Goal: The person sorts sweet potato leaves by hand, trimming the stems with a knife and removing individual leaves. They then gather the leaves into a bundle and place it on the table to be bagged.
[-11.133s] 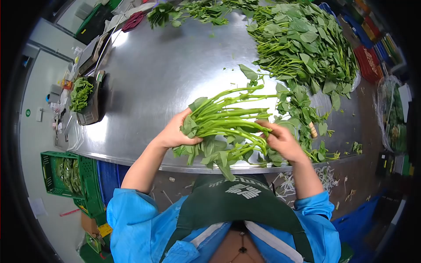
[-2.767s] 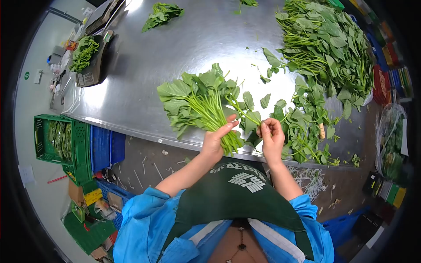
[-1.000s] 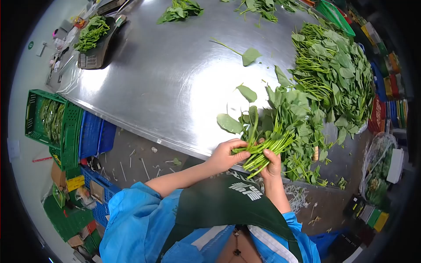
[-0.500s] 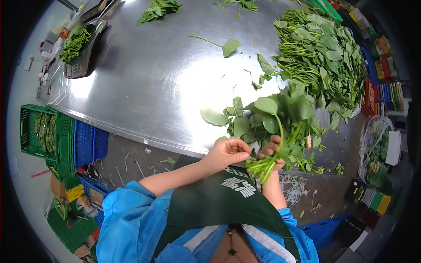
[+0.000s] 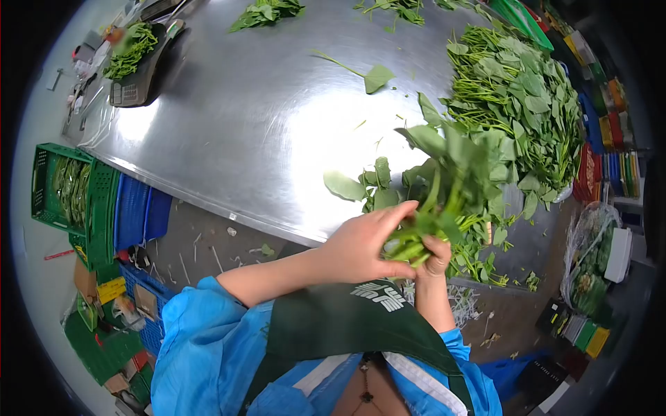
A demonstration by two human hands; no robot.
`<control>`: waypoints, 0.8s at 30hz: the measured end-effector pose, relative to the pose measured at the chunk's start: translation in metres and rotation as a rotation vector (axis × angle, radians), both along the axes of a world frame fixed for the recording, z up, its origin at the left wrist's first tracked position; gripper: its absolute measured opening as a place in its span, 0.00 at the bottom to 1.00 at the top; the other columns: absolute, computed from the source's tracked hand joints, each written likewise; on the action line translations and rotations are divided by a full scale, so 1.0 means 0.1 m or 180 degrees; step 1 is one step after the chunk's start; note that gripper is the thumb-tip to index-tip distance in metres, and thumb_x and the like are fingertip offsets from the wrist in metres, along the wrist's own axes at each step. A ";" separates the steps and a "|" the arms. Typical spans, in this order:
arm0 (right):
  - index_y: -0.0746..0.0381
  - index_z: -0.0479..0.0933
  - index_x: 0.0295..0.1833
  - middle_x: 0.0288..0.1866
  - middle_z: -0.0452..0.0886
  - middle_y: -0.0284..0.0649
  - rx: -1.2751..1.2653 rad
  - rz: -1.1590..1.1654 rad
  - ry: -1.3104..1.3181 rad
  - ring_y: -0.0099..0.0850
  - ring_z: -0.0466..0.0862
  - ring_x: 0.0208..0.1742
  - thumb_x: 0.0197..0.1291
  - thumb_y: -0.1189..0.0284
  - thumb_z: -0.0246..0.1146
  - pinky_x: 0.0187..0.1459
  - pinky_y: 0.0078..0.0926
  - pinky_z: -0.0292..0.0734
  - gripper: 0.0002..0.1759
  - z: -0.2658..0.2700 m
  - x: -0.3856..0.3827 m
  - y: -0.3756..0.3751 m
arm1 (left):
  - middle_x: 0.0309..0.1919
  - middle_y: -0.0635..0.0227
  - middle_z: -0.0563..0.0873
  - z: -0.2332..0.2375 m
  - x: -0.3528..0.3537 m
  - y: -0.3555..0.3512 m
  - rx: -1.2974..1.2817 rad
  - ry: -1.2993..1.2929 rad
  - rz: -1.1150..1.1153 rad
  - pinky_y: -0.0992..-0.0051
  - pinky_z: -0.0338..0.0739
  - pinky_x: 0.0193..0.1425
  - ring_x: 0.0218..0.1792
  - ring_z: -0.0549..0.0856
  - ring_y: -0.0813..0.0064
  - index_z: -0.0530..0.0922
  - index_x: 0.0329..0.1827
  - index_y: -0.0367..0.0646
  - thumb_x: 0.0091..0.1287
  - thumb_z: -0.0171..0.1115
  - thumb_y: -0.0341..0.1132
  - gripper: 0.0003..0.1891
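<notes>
A bunch of leafy greens (image 5: 451, 187) with long green stems is held upright in front of me, over the table's near edge; its leaves are partly blurred. My right hand (image 5: 436, 258) is closed around its lower stems. My left hand (image 5: 361, 243) curls around the cut stem ends from the left, with thumb and fingers on either side of them. Beside the bunch, loose leaves (image 5: 343, 186) lie on the metal table (image 5: 229, 139). A large pile of the same greens (image 5: 520, 104) rests to the right.
A scale (image 5: 135, 90) bearing greens stands at the far left. Smaller heaps of greens (image 5: 267, 12) and a single leafy stem (image 5: 377, 78) lie farther back. Green crates (image 5: 62, 149) and blue crates (image 5: 132, 211) stand left of the table. Scraps litter the floor (image 5: 208, 243).
My left hand has moved right, from a pinch beside the stems to curling around their ends. The bunch has tipped more upright in my right hand. The view has shifted slightly.
</notes>
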State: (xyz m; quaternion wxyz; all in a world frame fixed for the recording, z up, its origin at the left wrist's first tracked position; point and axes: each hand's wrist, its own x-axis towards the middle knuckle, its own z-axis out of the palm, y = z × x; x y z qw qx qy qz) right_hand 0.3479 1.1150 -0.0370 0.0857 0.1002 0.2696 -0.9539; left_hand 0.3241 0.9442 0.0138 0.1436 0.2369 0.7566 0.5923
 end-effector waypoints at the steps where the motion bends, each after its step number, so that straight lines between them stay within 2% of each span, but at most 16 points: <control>1: 0.64 0.68 0.53 0.41 0.74 0.39 0.0839 -0.0226 -0.0375 0.29 0.75 0.41 0.42 0.83 0.59 0.42 0.26 0.72 0.27 0.07 0.01 -0.12 | 0.46 0.50 0.77 -0.05 0.01 0.04 -0.0680 0.0656 0.0065 0.68 0.69 0.54 0.49 0.76 0.56 0.56 0.63 0.32 0.50 0.68 0.43 0.42; 2: 0.68 0.68 0.51 0.44 0.74 0.39 0.1560 -0.0292 -0.0520 0.29 0.75 0.43 0.44 0.83 0.60 0.45 0.26 0.71 0.24 0.12 -0.05 -0.37 | 0.56 0.43 0.66 -0.24 0.00 0.03 -0.1318 0.0632 0.0188 0.61 0.70 0.52 0.53 0.72 0.50 0.53 0.61 0.29 0.46 0.68 0.47 0.46; 3: 0.67 0.69 0.51 0.44 0.74 0.38 0.1948 -0.0002 -0.0443 0.26 0.75 0.43 0.47 0.82 0.61 0.44 0.23 0.71 0.22 0.08 -0.05 -0.43 | 0.56 0.43 0.66 -0.32 -0.01 -0.01 -0.1330 0.0646 0.0198 0.61 0.70 0.52 0.53 0.72 0.50 0.53 0.61 0.29 0.46 0.68 0.47 0.46; 5: 0.66 0.68 0.51 0.44 0.75 0.37 0.2321 0.0609 -0.0347 0.25 0.75 0.43 0.49 0.79 0.62 0.43 0.21 0.71 0.20 0.04 -0.11 -0.53 | 0.49 0.43 0.72 -0.44 -0.02 -0.14 -0.1189 -0.0749 0.0077 0.60 0.72 0.49 0.48 0.74 0.49 0.58 0.56 0.29 0.45 0.68 0.42 0.39; 6: 0.65 0.68 0.50 0.43 0.75 0.37 0.2237 0.0544 -0.0145 0.24 0.75 0.42 0.51 0.78 0.63 0.43 0.21 0.72 0.19 0.06 -0.14 -0.64 | 0.41 0.45 0.76 -0.48 -0.02 -0.19 -0.1180 -0.0825 0.0352 0.60 0.73 0.45 0.43 0.77 0.48 0.61 0.51 0.30 0.45 0.66 0.37 0.33; 7: 0.65 0.67 0.49 0.43 0.75 0.37 0.2241 0.0507 0.0053 0.24 0.75 0.42 0.52 0.78 0.63 0.43 0.22 0.72 0.19 0.05 -0.16 -0.74 | 0.41 0.45 0.76 -0.50 -0.02 -0.25 -0.1189 -0.0815 0.0400 0.60 0.73 0.45 0.43 0.77 0.48 0.61 0.51 0.30 0.45 0.66 0.37 0.33; 9: 0.65 0.65 0.50 0.42 0.74 0.37 0.2515 0.0674 0.0333 0.24 0.75 0.42 0.52 0.78 0.63 0.43 0.22 0.72 0.20 0.05 -0.23 -0.88 | 0.35 0.46 0.79 -0.51 -0.02 -0.40 -0.0824 -0.0569 0.0824 0.60 0.73 0.41 0.39 0.78 0.48 0.62 0.50 0.31 0.46 0.65 0.35 0.30; 11: 0.65 0.65 0.49 0.43 0.73 0.37 0.2574 0.0735 0.0435 0.25 0.74 0.42 0.51 0.78 0.63 0.44 0.23 0.71 0.20 -0.08 -0.28 -1.01 | 0.34 0.47 0.79 -0.58 -0.04 -0.48 -0.0802 -0.0490 0.1079 0.58 0.73 0.40 0.37 0.78 0.47 0.64 0.49 0.32 0.46 0.64 0.34 0.28; 13: 0.65 0.65 0.49 0.44 0.72 0.37 0.2471 0.0523 0.0691 0.26 0.74 0.43 0.51 0.79 0.63 0.45 0.23 0.71 0.20 -0.13 -0.37 -1.16 | 0.32 0.48 0.79 -0.62 -0.08 -0.59 -0.0729 0.0328 0.1478 0.58 0.72 0.39 0.34 0.77 0.47 0.65 0.49 0.32 0.44 0.63 0.32 0.27; 15: 0.64 0.67 0.48 0.44 0.70 0.38 0.2277 0.0492 0.0718 0.29 0.72 0.44 0.49 0.78 0.64 0.47 0.26 0.69 0.20 -0.16 -0.47 -1.30 | 0.31 0.48 0.79 -0.58 -0.12 -0.74 -0.0884 0.0195 0.1530 0.58 0.72 0.39 0.34 0.77 0.48 0.65 0.49 0.31 0.44 0.62 0.31 0.27; 17: 0.64 0.69 0.47 0.45 0.69 0.41 0.2712 0.0765 0.0932 0.33 0.70 0.46 0.46 0.75 0.66 0.50 0.30 0.66 0.21 -0.28 -0.58 -1.42 | 0.31 0.49 0.79 -0.56 -0.16 -0.91 -0.1042 0.0052 0.1614 0.58 0.72 0.38 0.33 0.77 0.48 0.66 0.48 0.31 0.43 0.62 0.30 0.27; 18: 0.65 0.71 0.46 0.46 0.68 0.43 0.2634 0.0805 0.0934 0.36 0.68 0.48 0.44 0.72 0.68 0.51 0.34 0.63 0.22 -0.22 -0.64 -1.54 | 0.30 0.48 0.79 -0.59 -0.18 -1.01 -0.1014 0.0073 0.1715 0.58 0.72 0.38 0.33 0.77 0.49 0.66 0.49 0.31 0.43 0.62 0.30 0.28; 21: 0.65 0.71 0.47 0.47 0.68 0.44 0.2560 0.0967 0.1191 0.37 0.67 0.50 0.43 0.70 0.69 0.52 0.34 0.62 0.24 -0.19 -0.78 -1.94 | 0.32 0.48 0.79 -0.59 -0.21 -1.37 -0.1074 0.0027 0.2135 0.60 0.73 0.40 0.36 0.77 0.48 0.66 0.51 0.32 0.43 0.61 0.29 0.28; 22: 0.65 0.68 0.52 0.49 0.68 0.44 0.2796 0.1087 0.1639 0.37 0.67 0.51 0.42 0.69 0.71 0.52 0.33 0.63 0.31 -0.19 -0.85 -2.07 | 0.37 0.53 0.80 -0.66 -0.23 -1.55 -0.0751 -0.0089 0.2316 0.64 0.73 0.45 0.39 0.79 0.57 0.67 0.52 0.35 0.44 0.62 0.28 0.28; 23: 0.65 0.68 0.52 0.49 0.68 0.44 0.2739 0.1153 0.1697 0.37 0.67 0.51 0.42 0.69 0.71 0.52 0.33 0.63 0.31 -0.17 -0.86 -2.20 | 0.41 0.57 0.80 -0.72 -0.24 -1.73 -0.0419 -0.0198 0.2471 0.69 0.73 0.50 0.43 0.80 0.65 0.68 0.52 0.38 0.44 0.62 0.26 0.28; 24: 0.64 0.65 0.55 0.50 0.68 0.44 0.2751 0.1302 0.1848 0.37 0.67 0.53 0.41 0.68 0.71 0.52 0.32 0.64 0.34 -0.10 -0.86 -2.33 | 0.43 0.61 0.81 -0.57 -0.26 -1.99 -0.0504 -0.0231 0.2592 0.73 0.71 0.52 0.44 0.78 0.74 0.67 0.54 0.37 0.46 0.61 0.26 0.27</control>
